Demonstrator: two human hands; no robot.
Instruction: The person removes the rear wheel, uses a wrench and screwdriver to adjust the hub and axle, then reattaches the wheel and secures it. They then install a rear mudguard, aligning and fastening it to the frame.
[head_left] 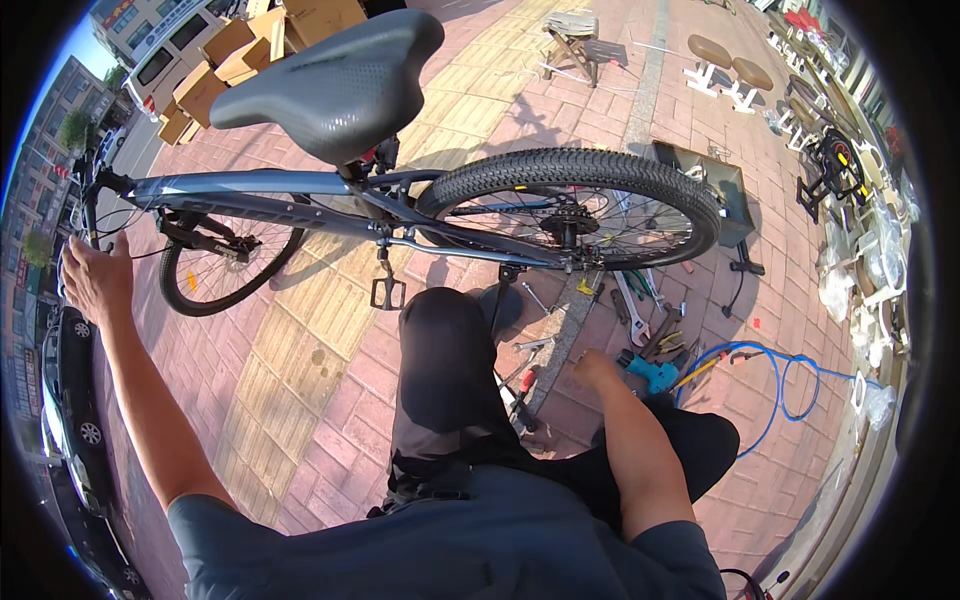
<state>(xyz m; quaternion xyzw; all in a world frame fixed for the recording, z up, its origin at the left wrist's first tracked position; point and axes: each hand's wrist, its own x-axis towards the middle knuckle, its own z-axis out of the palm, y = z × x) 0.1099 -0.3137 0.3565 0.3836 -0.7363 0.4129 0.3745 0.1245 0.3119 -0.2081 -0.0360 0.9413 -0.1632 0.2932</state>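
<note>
A dark blue-grey bicycle (280, 184) stands upright in front of me, its black saddle (335, 85) close to view and its knobby rear wheel (600, 170) to the right. My left hand (98, 280) is wrapped round the near end of the handlebar (90, 205), thumb raised. Low at the right, my right hand (595, 369) hangs over the tools by my bent knee; its fingers are mostly hidden. Just beyond it lie a teal power tool (655, 372) and an adjustable wrench (633, 310). A red-and-black screwdriver (527, 382) lies to its left.
A blue hose (780, 385) coils on the brick paving at the right. Behind the rear wheel sits an open metal toolbox (735, 195). Cardboard boxes (225, 70), a folding stool (572, 40) and parked cars (75, 375) stand around. Bicycle parts (835, 170) line the right side.
</note>
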